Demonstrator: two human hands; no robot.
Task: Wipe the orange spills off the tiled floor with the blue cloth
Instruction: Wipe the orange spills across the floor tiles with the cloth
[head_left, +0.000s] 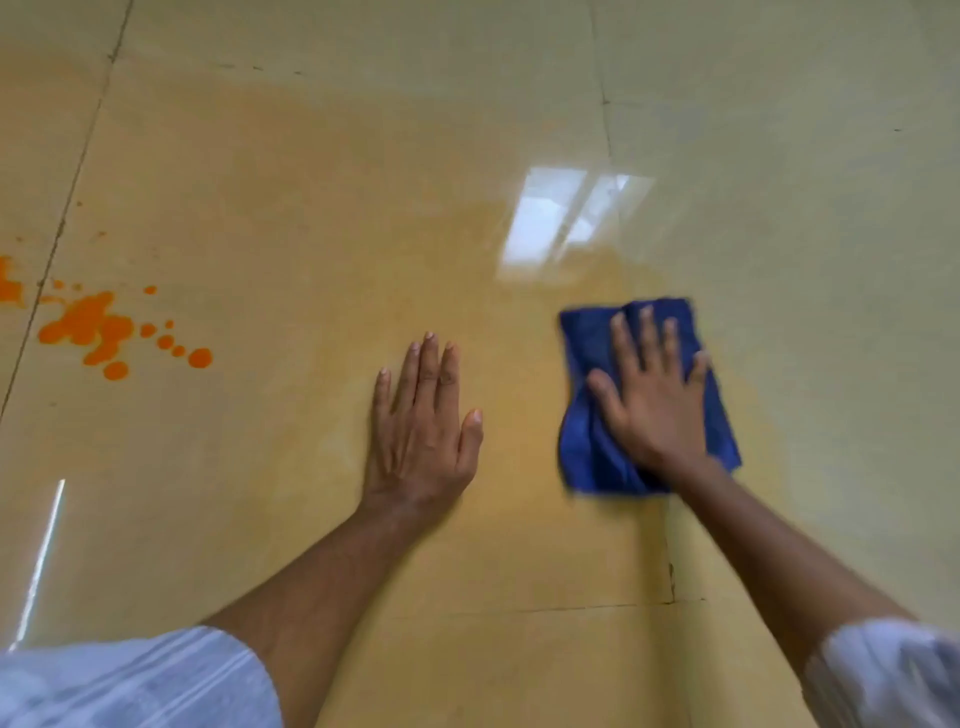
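Glossy tiled floor (519, 130): I note right hand (652, 402) spread flat, pressing blue cloth (587, 447) on faint orange film. Left hand (423, 431) flat, empty. Orange spills (98, 330) far left remain unwiped.

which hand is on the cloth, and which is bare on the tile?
The right hand presses flat on the blue cloth. The left hand rests flat on the bare tiled floor.

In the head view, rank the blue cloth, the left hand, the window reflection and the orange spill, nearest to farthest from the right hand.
1. blue cloth, directly under the right hand.
2. left hand, flat on the floor beside it.
3. window reflection, ahead.
4. orange spill, far left.
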